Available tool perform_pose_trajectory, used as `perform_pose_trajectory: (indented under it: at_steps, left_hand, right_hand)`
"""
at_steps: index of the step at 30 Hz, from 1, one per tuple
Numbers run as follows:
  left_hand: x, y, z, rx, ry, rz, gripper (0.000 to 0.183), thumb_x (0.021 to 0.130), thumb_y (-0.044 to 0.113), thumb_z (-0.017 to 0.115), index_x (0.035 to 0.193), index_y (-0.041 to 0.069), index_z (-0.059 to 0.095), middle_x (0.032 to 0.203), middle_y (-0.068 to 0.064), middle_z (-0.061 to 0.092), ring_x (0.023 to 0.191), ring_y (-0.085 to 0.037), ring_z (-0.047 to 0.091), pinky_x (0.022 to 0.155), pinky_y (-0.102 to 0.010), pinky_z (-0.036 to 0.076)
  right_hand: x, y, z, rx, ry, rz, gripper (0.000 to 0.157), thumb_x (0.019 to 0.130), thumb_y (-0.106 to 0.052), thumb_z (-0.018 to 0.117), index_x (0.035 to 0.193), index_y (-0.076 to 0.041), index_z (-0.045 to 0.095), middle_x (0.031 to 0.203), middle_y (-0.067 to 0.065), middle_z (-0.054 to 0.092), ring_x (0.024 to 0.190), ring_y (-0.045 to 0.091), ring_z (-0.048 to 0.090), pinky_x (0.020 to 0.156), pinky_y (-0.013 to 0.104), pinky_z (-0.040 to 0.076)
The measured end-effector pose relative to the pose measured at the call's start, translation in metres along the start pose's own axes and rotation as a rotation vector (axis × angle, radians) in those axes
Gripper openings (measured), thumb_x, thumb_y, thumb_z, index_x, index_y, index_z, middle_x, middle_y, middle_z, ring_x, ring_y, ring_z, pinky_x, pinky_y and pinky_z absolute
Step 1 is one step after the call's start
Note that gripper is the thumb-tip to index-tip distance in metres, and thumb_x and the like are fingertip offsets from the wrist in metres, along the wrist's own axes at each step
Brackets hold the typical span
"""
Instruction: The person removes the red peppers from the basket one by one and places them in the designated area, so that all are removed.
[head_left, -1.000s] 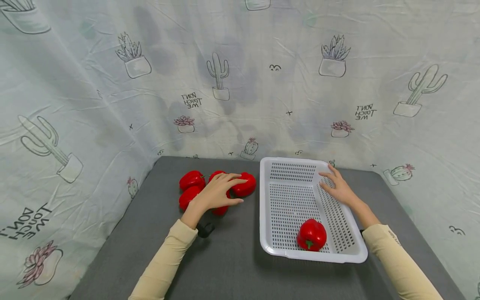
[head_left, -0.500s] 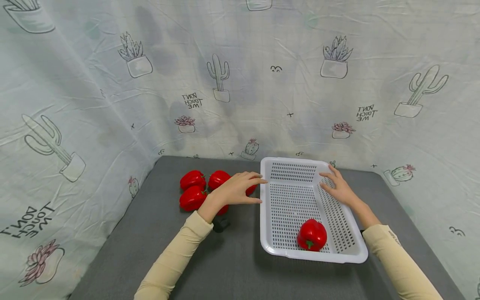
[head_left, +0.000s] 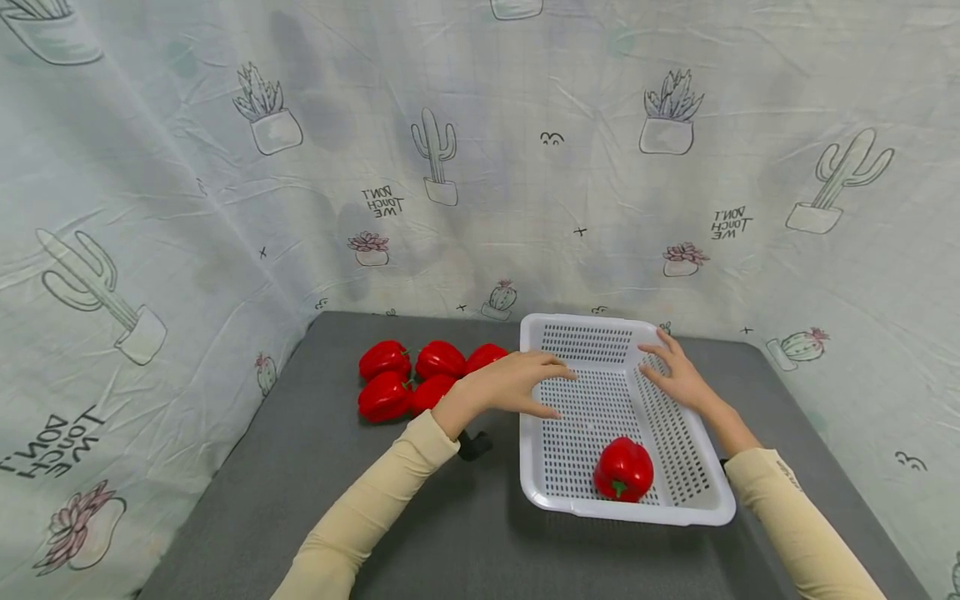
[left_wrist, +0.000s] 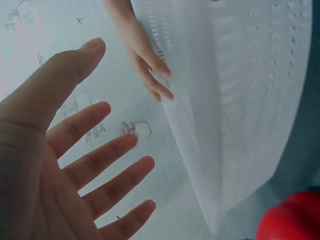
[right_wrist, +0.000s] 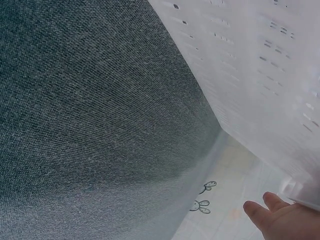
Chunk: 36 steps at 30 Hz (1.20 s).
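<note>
My left hand [head_left: 517, 383] hovers over the left rim of a white perforated plastic basket [head_left: 531, 467], fingers spread and holding nothing. In the left wrist view, the left hand [left_wrist: 55, 170] shows a bare palm beside the basket wall [left_wrist: 240, 100]. At the basket's far right side my right hand [head_left: 678, 379] lies over the rim with relaxed fingers; its fingertips [right_wrist: 255, 212] show near the rim in the right wrist view. One red bell pepper [head_left: 624, 468], green stem toward me, sits inside near the front. Several more red bell peppers [head_left: 385, 360] lie left of the basket, partly hidden by the left hand.
A dark grey cloth-covered table [head_left: 450, 533] carries everything. Behind and beside it hangs a pale curtain [head_left: 495, 183] printed with potted cacti. A black strap piece [head_left: 475, 446] shows under the left wrist.
My left hand has moved right, from over the loose peppers to above the basket's left rim, holding nothing. More of the loose peppers show now. The right hand and basket have not moved.
</note>
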<state>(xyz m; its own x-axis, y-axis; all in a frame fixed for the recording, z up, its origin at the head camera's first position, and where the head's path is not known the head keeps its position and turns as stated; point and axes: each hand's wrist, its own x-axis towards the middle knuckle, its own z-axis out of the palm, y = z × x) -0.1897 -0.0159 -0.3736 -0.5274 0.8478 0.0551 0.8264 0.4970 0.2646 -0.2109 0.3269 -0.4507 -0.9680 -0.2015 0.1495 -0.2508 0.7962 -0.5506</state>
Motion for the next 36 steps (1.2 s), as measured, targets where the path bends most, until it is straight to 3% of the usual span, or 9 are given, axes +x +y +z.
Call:
perform_pose_trajectory:
  at_steps: [18,28,36]
  left_hand:
    - [0.043,0.022,0.011,-0.004,-0.122,0.112,0.067,0.078,0.048,0.068,0.137,0.028,0.045,0.137,0.006,0.048,0.119,-0.008,0.046,0.099,-0.026,0.041]
    - [0.064,0.039,0.020,-0.084,-0.206,0.153,0.070,0.077,0.047,0.069,0.139,0.030,0.041,0.140,0.011,0.043,0.123,-0.003,0.042,0.101,-0.022,0.037]
    - [0.080,0.050,0.034,-0.075,-0.290,0.151,0.072,0.077,0.044,0.070,0.141,0.029,0.039,0.142,0.011,0.040,0.125,-0.002,0.038,0.102,-0.017,0.034]
  right_hand:
    - [0.003,0.004,0.001,-0.005,0.006,-0.005,0.049,0.093,-0.023,0.055,0.133,0.003,0.044,0.153,0.022,0.001,0.132,0.054,0.015,0.096,0.070,0.024]
    - [0.002,0.006,0.001,0.000,0.011,-0.023,0.048,0.093,-0.023,0.054,0.132,0.003,0.044,0.152,0.024,0.002,0.130,0.056,0.017,0.095,0.068,0.028]
    - [0.001,0.006,0.002,0.007,0.007,-0.025,0.049,0.094,-0.025,0.054,0.133,0.002,0.044,0.153,0.022,0.001,0.130,0.056,0.019,0.088,0.064,0.040]
